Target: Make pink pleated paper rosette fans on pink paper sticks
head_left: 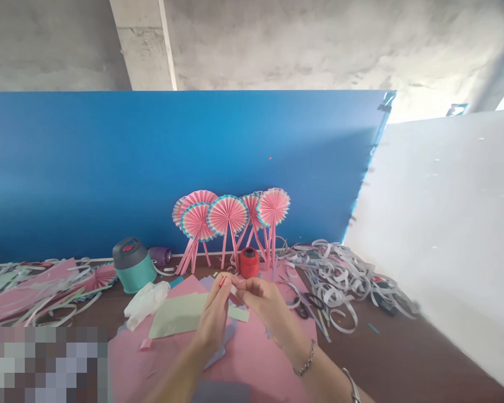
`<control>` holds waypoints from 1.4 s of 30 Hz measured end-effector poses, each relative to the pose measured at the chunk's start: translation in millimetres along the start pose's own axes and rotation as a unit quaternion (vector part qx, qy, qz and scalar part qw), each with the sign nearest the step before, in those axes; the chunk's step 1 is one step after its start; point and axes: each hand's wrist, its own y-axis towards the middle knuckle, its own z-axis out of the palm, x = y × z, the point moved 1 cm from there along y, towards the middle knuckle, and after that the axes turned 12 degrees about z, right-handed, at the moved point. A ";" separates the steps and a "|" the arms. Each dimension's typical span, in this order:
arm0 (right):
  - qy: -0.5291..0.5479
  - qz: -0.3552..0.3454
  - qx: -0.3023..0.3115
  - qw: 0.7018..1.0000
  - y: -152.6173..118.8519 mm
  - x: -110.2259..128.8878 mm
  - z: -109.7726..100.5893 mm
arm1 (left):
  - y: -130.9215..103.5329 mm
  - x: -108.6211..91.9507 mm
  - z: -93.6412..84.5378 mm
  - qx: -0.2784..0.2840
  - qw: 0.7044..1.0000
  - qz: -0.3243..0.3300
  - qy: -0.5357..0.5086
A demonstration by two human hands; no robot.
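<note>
My left hand [217, 305] is closed, with a small pink and red piece pinched between its fingertips. Close beside it, my right hand [262, 305] has its fingers bent together at a small pale strip that reaches toward the left fingertips. Fingers partly hide both pieces. Beneath my hands lie large pink paper [260, 364] and a pale green sheet [178, 316]. Just behind my fingers stands a red round container [249, 263]. Round pleated pink paper fans [228, 215] on pink stems lean against the blue panel.
Curled white paper strips [340, 274] and black-handled scissors [308, 305] lie to the right. At the left are a teal container [134, 266], crumpled white plastic [147, 302], a purple object [161, 256] and scattered paper. A blue panel [109, 168] rises behind.
</note>
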 end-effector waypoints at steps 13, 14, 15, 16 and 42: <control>-0.055 -0.021 0.023 0.998 3.7 -5.9 -6.7 | -1.7 2.2 -2.5 0.006 1.000 -0.026 0.009; -0.059 -0.023 0.018 0.998 4.1 -7.1 -7.2 | -1.4 1.5 -2.6 0.006 1.000 -0.027 0.004; -0.060 -0.024 0.014 0.998 4.4 -7.9 -7.7 | -1.0 0.6 -2.9 0.004 1.000 -0.028 -0.001; -0.059 -0.025 0.012 0.998 4.4 -8.3 -8.2 | -0.3 -0.4 -3.3 0.001 1.000 -0.028 -0.004; -0.093 0.015 0.011 0.996 -0.4 -1.7 -9.2 | 1.5 -12.3 2.1 -0.016 0.997 -0.034 -0.067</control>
